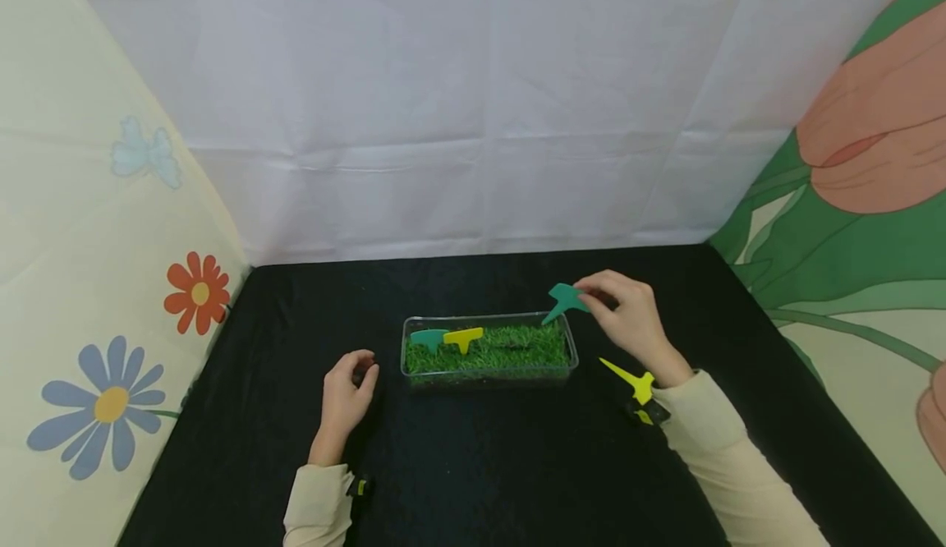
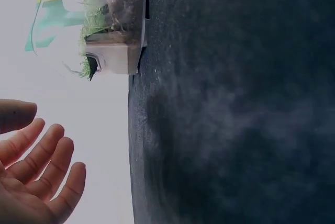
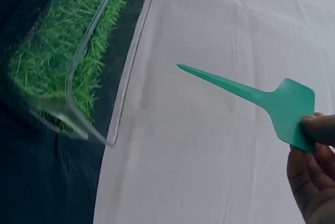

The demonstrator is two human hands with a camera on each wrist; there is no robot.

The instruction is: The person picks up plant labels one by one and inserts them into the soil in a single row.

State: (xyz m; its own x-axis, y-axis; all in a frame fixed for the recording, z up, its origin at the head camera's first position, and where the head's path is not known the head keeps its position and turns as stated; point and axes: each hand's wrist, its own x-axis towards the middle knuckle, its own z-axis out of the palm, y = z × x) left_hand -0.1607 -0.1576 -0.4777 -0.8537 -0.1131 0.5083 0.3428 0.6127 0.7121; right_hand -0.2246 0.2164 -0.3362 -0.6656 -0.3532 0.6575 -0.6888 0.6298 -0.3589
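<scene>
A clear plastic box (image 1: 488,376) filled with green artificial grass (image 1: 517,350) stands on the black cloth. Two T-shaped plant labels are upright in its left half, one green (image 1: 429,338) and one yellow (image 1: 463,338). My right hand (image 1: 628,317) pinches another green plant label (image 3: 293,114) by its wide head, its pointed stem slanting down at the box's back right corner. In the right wrist view the tip is apart from the grass. Left of the box, my left hand (image 1: 347,395) holds nothing, fingers loosely bent, near the cloth.
A second yellow plant label (image 1: 628,379) lies on the black cloth (image 1: 473,465) to the right of the box, close to the right wrist. White fabric (image 1: 473,120) hangs behind, with flower-printed cloth (image 1: 111,284) at both sides.
</scene>
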